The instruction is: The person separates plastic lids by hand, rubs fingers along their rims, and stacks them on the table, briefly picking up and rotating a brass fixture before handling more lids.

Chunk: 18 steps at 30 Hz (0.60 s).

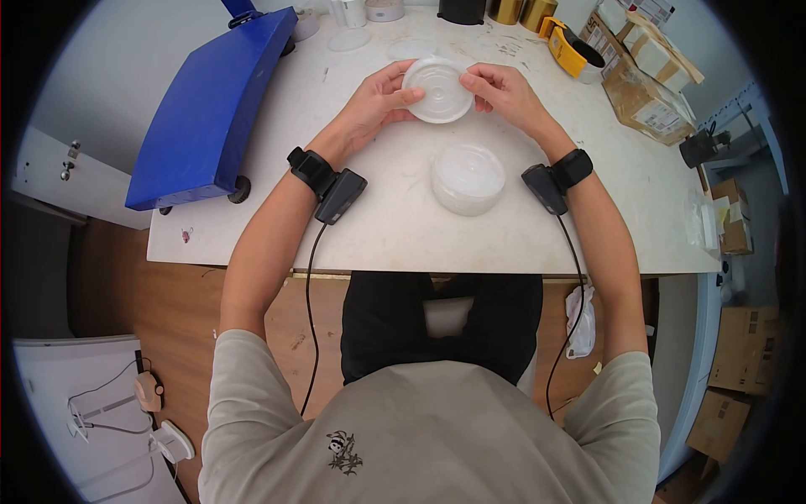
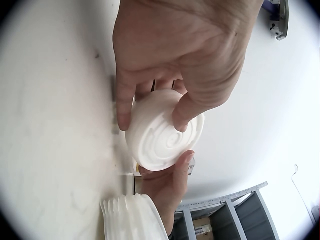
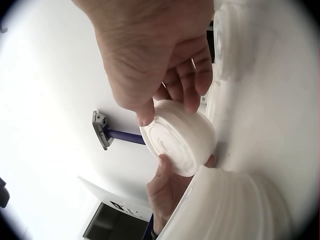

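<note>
A shallow round white plastic tub (image 1: 439, 91), with raised rings on its round face, is held up over the table between both hands. My left hand (image 1: 384, 105) grips its left side, thumb on the ringed face and fingers round the wall, as the left wrist view shows. On the opposite side my right hand (image 1: 504, 91) pinches the rim, its thumb (image 3: 145, 115) at the edge of the face and fingers along the side wall. Closer to the body stands a stack of round translucent plastic pieces (image 1: 468, 179) with ridged sides, between the two wrists.
A blue platform on wheels (image 1: 214, 105) lies at the table's left. Round clear lids (image 1: 349, 39) and white containers (image 1: 384, 10) sit at the back. A yellow tape roll (image 1: 573, 50) and cardboard boxes (image 1: 646, 99) occupy the right. The front table edge (image 1: 470, 273) is near the lap.
</note>
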{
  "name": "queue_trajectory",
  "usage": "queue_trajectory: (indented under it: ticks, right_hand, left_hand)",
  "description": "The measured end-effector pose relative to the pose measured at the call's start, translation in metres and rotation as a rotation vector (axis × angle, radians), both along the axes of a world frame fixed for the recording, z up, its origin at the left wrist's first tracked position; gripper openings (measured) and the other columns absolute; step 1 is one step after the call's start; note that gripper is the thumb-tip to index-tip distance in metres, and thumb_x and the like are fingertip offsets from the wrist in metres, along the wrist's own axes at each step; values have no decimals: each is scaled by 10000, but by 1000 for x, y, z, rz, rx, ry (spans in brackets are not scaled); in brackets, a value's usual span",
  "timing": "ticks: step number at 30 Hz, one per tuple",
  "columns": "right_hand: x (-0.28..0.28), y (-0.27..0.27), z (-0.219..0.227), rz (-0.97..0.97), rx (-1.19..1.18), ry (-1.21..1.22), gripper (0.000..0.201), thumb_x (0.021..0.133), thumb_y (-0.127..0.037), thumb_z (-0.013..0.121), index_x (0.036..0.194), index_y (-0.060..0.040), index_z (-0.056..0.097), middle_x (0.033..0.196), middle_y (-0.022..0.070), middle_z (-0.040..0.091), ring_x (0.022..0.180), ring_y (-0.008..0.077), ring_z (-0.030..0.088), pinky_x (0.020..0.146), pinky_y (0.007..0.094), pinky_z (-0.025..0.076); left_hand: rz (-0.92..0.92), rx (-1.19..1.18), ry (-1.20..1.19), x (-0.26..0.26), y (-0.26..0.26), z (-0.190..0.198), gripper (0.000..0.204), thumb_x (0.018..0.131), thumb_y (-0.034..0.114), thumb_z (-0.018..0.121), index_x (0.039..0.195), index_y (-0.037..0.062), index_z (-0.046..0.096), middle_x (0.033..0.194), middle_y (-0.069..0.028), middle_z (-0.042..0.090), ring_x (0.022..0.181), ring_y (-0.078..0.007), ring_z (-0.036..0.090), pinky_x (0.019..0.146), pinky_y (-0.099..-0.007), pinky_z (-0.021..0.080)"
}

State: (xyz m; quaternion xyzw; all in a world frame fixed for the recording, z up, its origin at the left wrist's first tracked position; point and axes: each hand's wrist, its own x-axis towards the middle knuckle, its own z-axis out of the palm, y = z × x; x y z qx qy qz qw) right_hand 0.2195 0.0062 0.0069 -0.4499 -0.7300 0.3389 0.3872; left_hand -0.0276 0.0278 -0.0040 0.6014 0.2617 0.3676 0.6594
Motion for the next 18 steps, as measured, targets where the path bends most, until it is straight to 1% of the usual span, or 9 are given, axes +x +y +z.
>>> queue_trajectory:
  ticks: [1,4,6,7,9,12,16,18]
  right_hand:
    - [0,0,0,0,0,1,348,946,-392,624,932,-50,688,743,-23,613,637,66,554,587,227,452]
    - [-3,-1,0,12,-16,47,350,944,-391,627,968,-47,687,750,-17,623,645,73,570,592,230,463]
    - [-4,-4,1,24,-87,72,343,972,-382,585,1037,-57,671,812,-23,627,704,60,584,616,221,466]
    - [-4,-3,0,24,-87,72,343,972,-382,585,1037,-57,671,812,-23,627,704,60,584,616,221,466]
    - [-3,-2,-1,22,-87,38,344,940,-382,634,972,-42,669,771,0,652,690,81,618,608,234,483]
    - [-3,-3,1,12,-50,19,334,939,-376,638,947,-43,667,757,0,651,686,79,621,608,231,480]
    - [-2,-1,0,-11,-28,16,326,938,-371,640,947,-46,667,743,-3,650,664,76,614,599,230,475]
    - [-1,0,0,-31,-18,-10,324,974,-371,586,988,-58,672,784,-23,632,665,49,579,593,206,451]
  left_hand:
    - [3,-3,1,0,0,1,606,899,184,704,1415,33,425,1307,-82,582,1179,-172,573,992,-362,506]
    - [42,20,20,0,-1,2,587,909,189,694,1412,38,434,1289,-75,599,1176,-167,574,973,-354,511]
    - [68,21,31,1,-1,3,577,912,194,690,1409,40,439,1278,-70,608,1167,-165,580,964,-351,513]
    - [93,21,43,2,-1,4,568,916,199,686,1406,42,444,1267,-66,617,1158,-163,585,955,-348,515]
    - [95,24,49,2,-3,6,566,918,205,683,1404,39,444,1260,-69,620,1148,-162,591,953,-346,516]
    - [85,16,28,2,-4,6,579,920,219,683,1404,26,433,1250,-83,623,1131,-163,601,948,-343,518]
    - [60,-3,9,3,-3,7,616,915,249,688,1402,-4,410,1229,-111,626,1123,-166,607,947,-339,520]
    - [71,2,-5,5,-4,6,613,914,254,689,1395,-7,413,1211,-111,633,1114,-166,611,947,-337,520]
